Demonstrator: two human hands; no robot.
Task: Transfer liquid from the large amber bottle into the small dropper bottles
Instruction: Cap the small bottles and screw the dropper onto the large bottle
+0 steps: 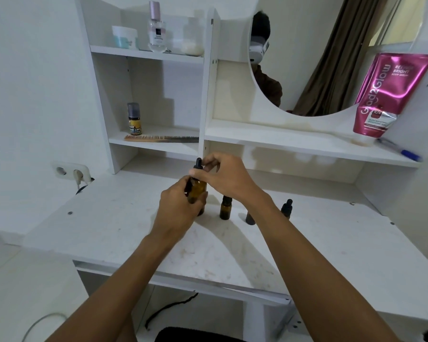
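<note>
Right hand (226, 176) has its fingertips pinched on the black dropper cap (198, 164) on top of the big amber bottle (197, 193). Left hand (181, 206) is wrapped tight round the bottle's body, holding it upright near the middle of the tabletop (109, 230), toward the back edge. Just to its right stand three small dropper bottles: an amber one (225, 208) closest, a dark one (250, 218) mostly behind the right wrist, and another (286, 208) further right.

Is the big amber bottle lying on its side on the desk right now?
No, the large amber bottle is upright, gripped around its body by the left hand while the right hand pinches its black dropper cap.
</note>
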